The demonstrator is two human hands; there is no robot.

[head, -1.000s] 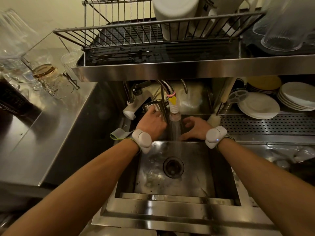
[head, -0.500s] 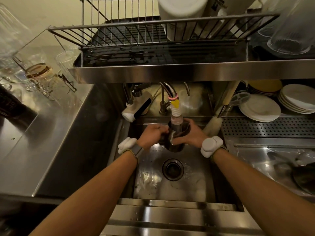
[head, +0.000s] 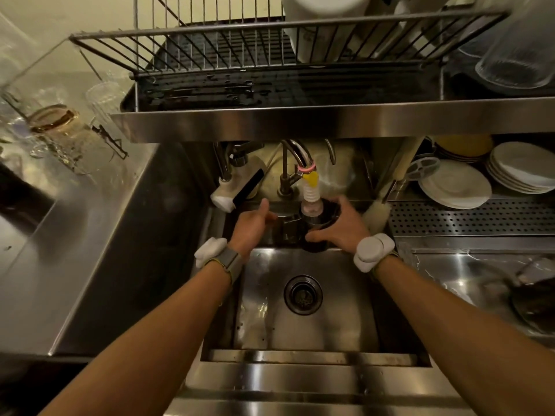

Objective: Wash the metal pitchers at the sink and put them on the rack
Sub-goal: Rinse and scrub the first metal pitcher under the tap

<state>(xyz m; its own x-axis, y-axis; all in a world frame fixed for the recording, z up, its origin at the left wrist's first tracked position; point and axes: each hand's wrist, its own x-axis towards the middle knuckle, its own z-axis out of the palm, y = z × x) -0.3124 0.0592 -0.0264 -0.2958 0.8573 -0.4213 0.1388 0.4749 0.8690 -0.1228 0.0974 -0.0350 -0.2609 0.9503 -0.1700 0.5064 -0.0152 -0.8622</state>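
A small dark metal pitcher is held upright over the sink basin, its mouth right under the white faucet nozzle. My right hand wraps round the pitcher's body from the right. From the left, my left hand grips the handle side with its thumb sticking up. The wire dish rack sits on the steel shelf above the sink, its left part bare; white containers stand at its back right. The pitcher's lower part is hidden by my hands.
Stacked white plates and a perforated drainboard lie to the right, with a white brush by the sink corner. Glass jars stand on the left steel counter. A dark pan rests at the right. The drain is open.
My left hand left the tap lever and took hold of the pitcher. Both hands now hold the pitcher, lifted close up under the nozzle.
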